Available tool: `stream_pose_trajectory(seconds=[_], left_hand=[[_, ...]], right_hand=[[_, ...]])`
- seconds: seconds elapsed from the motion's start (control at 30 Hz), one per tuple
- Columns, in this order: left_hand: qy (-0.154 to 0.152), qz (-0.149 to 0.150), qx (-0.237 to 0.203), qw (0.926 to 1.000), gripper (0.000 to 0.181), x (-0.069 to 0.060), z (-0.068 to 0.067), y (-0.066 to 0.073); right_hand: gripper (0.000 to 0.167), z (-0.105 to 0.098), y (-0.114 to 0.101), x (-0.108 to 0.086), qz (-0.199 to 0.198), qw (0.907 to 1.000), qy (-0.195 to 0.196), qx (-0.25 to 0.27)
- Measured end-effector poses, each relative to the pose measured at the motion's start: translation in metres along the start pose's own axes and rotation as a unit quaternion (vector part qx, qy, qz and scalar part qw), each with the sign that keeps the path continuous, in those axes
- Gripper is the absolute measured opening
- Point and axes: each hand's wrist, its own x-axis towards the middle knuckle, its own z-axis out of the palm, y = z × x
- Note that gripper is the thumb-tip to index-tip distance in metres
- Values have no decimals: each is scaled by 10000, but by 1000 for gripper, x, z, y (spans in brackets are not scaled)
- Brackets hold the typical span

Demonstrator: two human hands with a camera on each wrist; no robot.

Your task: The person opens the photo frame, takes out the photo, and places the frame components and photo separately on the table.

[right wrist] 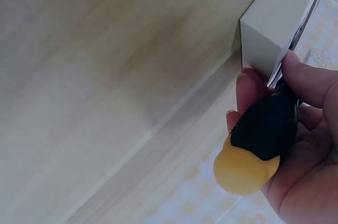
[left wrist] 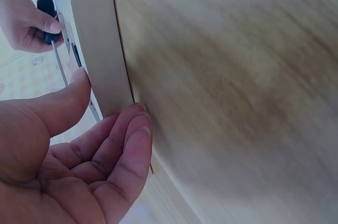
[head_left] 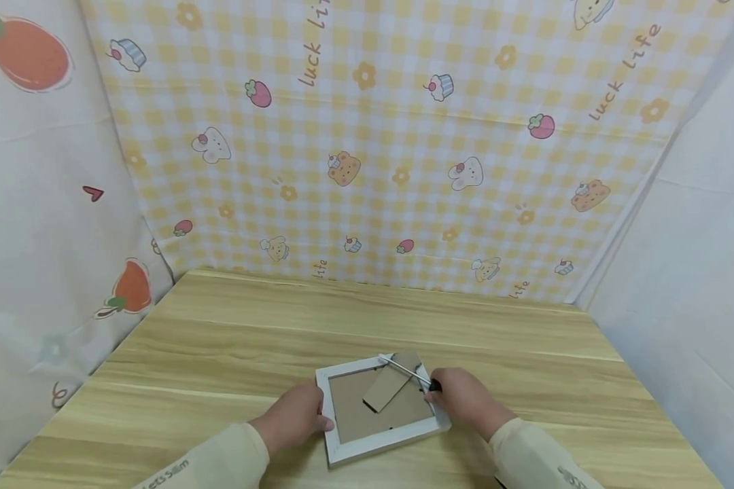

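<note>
A white picture frame [head_left: 382,445] lies face down on the table, its brown backing board [head_left: 351,407] and slanted easel leg [head_left: 393,386] showing. My left hand [head_left: 296,415] grips the frame's left side, thumb on top and fingertips [left wrist: 138,129] against the outer edge. At the right side, my right hand [head_left: 465,397] holds a screwdriver [head_left: 406,372] by its black handle with a yellow end [right wrist: 245,168]. The metal shaft crosses over the easel leg, and its tip is by the top border. Right thumb and fingers also sit at the frame's corner [right wrist: 264,39].
The wood-grain table [head_left: 238,326] spreads around the frame. A yellow checked cloth [head_left: 373,204] hangs behind it, with a white printed cloth [head_left: 37,238] on the left and a plain white one [head_left: 697,238] on the right. Small dark tabs [head_left: 391,428] line the backing's edge.
</note>
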Motion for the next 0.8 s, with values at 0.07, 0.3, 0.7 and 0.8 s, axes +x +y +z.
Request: stream_pose_trajectory(seconds=[0.07,0.3,0.7,0.8], left_hand=[[-9,-28,-31,10000,33,-1,1,1],[-36,-87,-26,10000,35,-5,0,8],[97,-578,-26,9983,29,6,-15,-5],[244,-871,73,9959,27,12,-28,-6]], right_hand=[[20,-1,0,2,-13,10000,-16,-4],[19,-3,2,6,-225,9996,-47,-138],[15,-6,7,2,56,9997,221,-30],[17,-7,9,-7,-39,9993,364,-65]])
